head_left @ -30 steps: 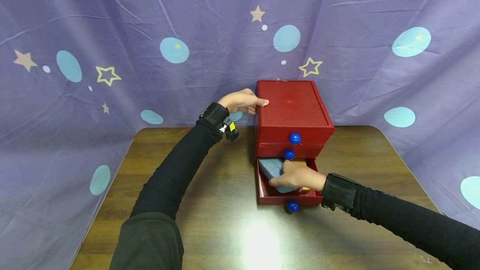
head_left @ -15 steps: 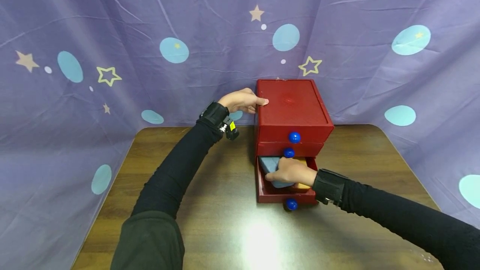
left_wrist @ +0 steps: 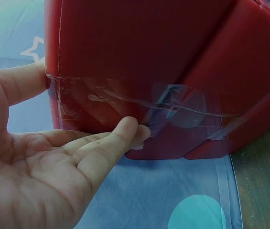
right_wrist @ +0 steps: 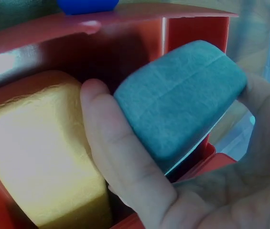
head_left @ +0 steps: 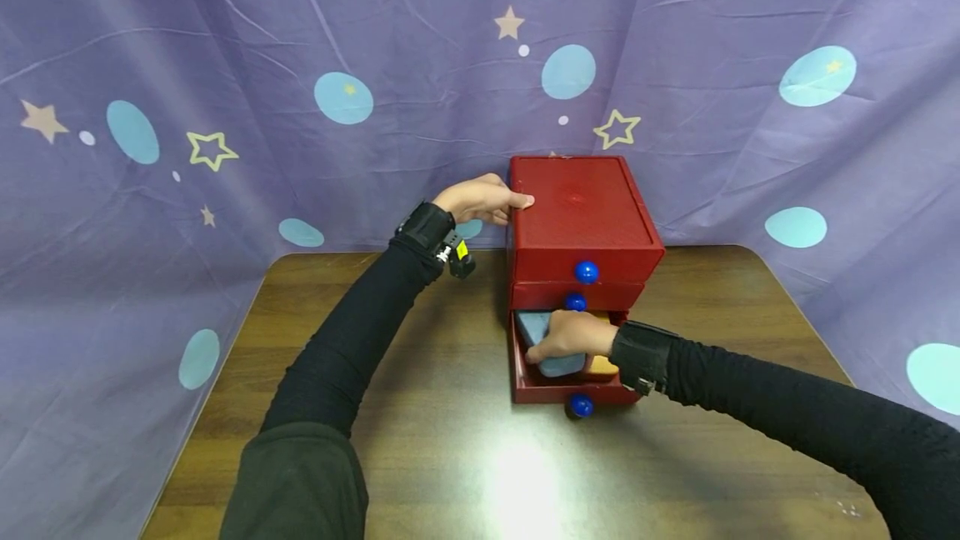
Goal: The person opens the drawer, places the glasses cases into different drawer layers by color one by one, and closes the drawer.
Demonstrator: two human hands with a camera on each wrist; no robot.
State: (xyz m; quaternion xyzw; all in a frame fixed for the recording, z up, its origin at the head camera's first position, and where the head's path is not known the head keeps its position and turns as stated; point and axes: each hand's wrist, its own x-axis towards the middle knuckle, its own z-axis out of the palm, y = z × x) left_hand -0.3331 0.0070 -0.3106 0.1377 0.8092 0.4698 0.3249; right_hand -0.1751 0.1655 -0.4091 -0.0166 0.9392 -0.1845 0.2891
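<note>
A red drawer cabinet (head_left: 581,207) with blue knobs stands at the back of the table. My left hand (head_left: 480,197) grips its left side, the thumb on the top edge; in the left wrist view the fingers touch its taped wall. The bottom drawer (head_left: 540,394) is pulled out. Over it, my right hand (head_left: 570,336) pinches a blue rounded block (right_wrist: 182,95) between thumb and fingers; the block is tilted in the right wrist view. Beside it in the drawer lies a yellow rounded block (right_wrist: 44,148), partly behind the right hand in the head view.
The upper two drawers, with a blue knob (head_left: 587,272) on the top one, are pushed in. A wooden table (head_left: 420,407) carries the cabinet. A purple curtain (head_left: 420,40) with stars and blue ovals hangs right behind it.
My right hand has shifted a little left and away from me with the blue block, showing more of the yellow block. My left hand keeps its place on the cabinet.
</note>
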